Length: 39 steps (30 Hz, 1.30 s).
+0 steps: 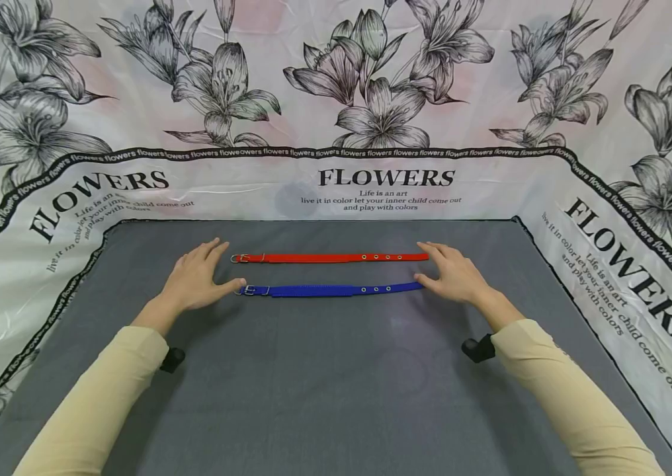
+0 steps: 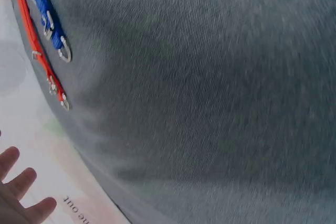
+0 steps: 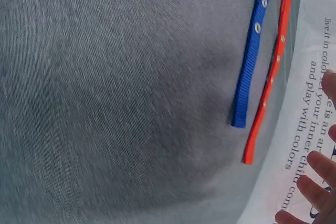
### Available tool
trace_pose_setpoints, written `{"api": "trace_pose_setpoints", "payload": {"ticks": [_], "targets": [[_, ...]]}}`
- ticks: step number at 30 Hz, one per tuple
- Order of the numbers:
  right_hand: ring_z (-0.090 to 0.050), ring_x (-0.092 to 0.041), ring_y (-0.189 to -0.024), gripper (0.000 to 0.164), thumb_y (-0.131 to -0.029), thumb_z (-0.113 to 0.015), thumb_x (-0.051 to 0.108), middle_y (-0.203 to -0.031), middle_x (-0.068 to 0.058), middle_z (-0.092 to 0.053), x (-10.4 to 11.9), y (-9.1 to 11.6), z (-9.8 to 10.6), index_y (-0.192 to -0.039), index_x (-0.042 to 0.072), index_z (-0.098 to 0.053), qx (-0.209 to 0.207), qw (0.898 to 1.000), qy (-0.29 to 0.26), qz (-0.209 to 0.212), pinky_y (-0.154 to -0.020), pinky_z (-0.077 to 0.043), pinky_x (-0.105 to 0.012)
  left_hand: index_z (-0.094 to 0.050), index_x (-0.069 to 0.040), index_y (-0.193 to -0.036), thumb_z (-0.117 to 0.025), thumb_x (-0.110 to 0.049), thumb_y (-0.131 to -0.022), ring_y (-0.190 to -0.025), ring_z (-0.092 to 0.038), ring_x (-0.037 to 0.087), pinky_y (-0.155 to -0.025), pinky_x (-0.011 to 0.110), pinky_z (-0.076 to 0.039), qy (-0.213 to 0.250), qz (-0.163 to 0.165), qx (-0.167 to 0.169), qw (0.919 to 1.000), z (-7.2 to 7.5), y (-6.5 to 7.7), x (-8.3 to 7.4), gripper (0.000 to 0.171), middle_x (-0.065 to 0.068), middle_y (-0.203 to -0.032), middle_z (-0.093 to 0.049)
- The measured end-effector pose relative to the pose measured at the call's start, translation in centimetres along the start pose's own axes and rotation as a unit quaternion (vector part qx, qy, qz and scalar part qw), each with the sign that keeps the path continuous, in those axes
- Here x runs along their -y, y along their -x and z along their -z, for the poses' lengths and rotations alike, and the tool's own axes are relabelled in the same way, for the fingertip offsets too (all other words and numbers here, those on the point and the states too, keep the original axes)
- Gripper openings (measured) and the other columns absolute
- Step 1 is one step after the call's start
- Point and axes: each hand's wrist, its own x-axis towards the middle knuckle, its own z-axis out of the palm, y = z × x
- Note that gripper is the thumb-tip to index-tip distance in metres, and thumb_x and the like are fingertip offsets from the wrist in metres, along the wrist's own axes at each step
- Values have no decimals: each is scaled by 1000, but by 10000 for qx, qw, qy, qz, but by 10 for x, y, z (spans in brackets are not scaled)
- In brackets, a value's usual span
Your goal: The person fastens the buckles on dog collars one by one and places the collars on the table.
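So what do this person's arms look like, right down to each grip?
The left sleeve and right sleeve are pale yellow and long, ending around the wrists. A small black piece shows by the left cuff, and a similar black piece by the right. The left grip and right grip are ungloved.

One red strap (image 1: 309, 258), one blue strap (image 1: 312, 291)

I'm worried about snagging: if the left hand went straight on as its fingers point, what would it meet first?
Probably the white printed cloth beyond the grey surface; the red strap lies just right of the left hand, though depth is unclear.
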Motion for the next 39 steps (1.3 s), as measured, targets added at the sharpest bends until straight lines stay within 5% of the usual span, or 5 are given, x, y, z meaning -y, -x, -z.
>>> {"api": "trace_pose_setpoints", "payload": {"ticks": [7,18,39], "targets": [[-42,-41,-121,66,-84,-64,34,-134,-21,-43,0,0,-14,-140,10,-38,89,9997,-243,31,-89,-39,-61,-31,-5,-142,-54,-64,-80,-127,-32,43,-100,61,-26,338,0,-198,9992,-16,-3,-2,88,21,-141,-34],[-50,-35,-110,58,-82,-68,30,-123,-18,-53,9,-4,-30,-132,8,-48,181,9985,-503,92,-91,-41,-54,-41,-4,-135,-71,-47,-75,-120,-39,40,-98,58,-33,798,28,-64,9968,-26,-8,-13,79,20,-133,-41],[-54,-28,-99,39,-81,-71,23,-107,-10,-59,21,-10,-49,-115,8,-60,89,9989,-440,130,-85,-44,-47,-55,-7,-120,-76,-39,-73,-112,-48,33,-94,51,-38,816,-310,327,9956,-50,-23,-19,61,13,-119,-54]]}}
